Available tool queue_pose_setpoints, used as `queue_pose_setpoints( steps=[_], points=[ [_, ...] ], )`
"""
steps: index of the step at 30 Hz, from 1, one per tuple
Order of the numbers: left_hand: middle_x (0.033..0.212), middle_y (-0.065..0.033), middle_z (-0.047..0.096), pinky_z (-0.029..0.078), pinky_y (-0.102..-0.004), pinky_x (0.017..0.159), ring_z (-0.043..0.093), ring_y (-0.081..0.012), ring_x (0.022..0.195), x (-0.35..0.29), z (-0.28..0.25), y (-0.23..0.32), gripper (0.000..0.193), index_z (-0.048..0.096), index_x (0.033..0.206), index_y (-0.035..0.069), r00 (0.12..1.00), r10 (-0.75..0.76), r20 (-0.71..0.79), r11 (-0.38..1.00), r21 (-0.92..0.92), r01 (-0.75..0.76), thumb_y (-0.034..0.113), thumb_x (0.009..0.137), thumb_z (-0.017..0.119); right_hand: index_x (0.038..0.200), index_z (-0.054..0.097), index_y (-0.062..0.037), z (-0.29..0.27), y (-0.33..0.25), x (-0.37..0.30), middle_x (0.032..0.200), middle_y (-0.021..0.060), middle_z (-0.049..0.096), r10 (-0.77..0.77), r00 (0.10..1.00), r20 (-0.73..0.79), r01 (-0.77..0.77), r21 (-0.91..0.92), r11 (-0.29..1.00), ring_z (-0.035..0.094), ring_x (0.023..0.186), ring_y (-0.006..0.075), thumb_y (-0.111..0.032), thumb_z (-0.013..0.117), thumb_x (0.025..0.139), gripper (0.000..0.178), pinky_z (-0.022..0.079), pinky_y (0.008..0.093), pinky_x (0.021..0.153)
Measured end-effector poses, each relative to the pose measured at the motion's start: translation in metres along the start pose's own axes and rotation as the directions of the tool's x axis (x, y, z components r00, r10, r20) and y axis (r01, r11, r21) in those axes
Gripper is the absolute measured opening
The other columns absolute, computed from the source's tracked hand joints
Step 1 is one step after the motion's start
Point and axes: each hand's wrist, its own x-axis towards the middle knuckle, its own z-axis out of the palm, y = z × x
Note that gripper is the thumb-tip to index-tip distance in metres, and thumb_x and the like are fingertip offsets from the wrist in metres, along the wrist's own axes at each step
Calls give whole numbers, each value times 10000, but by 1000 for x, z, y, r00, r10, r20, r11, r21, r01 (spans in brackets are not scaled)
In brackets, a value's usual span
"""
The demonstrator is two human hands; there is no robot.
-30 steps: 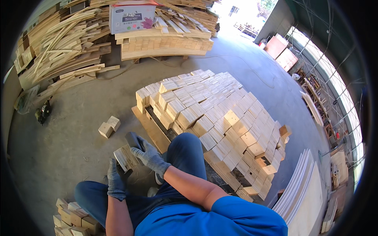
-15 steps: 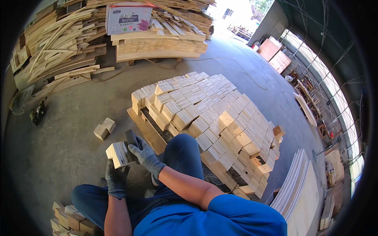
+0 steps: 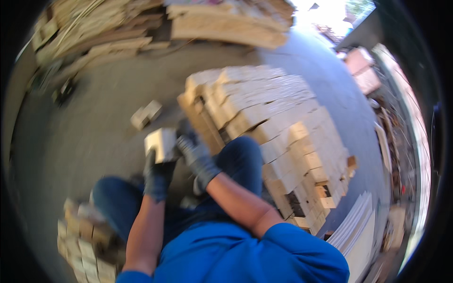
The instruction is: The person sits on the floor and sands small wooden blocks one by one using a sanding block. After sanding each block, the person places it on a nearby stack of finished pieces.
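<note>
My left hand [image 3: 158, 177], in a grey glove, grips a pale wooden block [image 3: 161, 141] in front of my knees. Close against the block's right side is my right hand [image 3: 198, 155], also gloved, closed on a dark flat block [image 3: 185, 128]. Motion blur hides the fingertips and the exact contact between the dark block and the wood. Beyond the held block, two loose wooden blocks [image 3: 146, 114] lie on the concrete floor.
A big stack of wooden blocks [image 3: 269, 113] on a pallet stands to my right. More blocks [image 3: 87, 240] are piled at lower left. Lumber stacks [image 3: 226, 23] line the far side, and leaning panels [image 3: 354, 233] are at lower right. A dark object [image 3: 63, 92] lies far left.
The view has shifted and blurred, so the scene sits lower and farther right at the top. The wooden block has been turned in my left hand, showing a different face.
</note>
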Motion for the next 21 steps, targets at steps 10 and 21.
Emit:
queue_pose_setpoints(
  steps=[10, 21],
  points=[
    [1495, -175, 584, 450, -483, 1200, 585, -323, 1354, -5, 18, 0, 737, 475, 1550, 45, 999, 27, -30, 999, -34, -28, 519, 1016, 657, 1545, 456, 43, -5, -16, -15, 1409, 299, 571, -333, 923, 191, 330, -838, 434, 591, 1260, 471, -388, 809, 931, 828, 488, 476, 1090],
    [1470, -185, 607, 498, -525, 1149, 614, -346, 1320, 3, 1, 8, 669, 518, 1518, 50, 997, 71, -41, 989, -129, -76, 543, 1065, 538, 1542, 477, 4, 24, -29, -33, 1423, 303, 559, -260, 803, 536, 588, -783, 204, 585, 1260, 480, -369, 797, 925, 788, 489, 524, 1068]
  ],
)
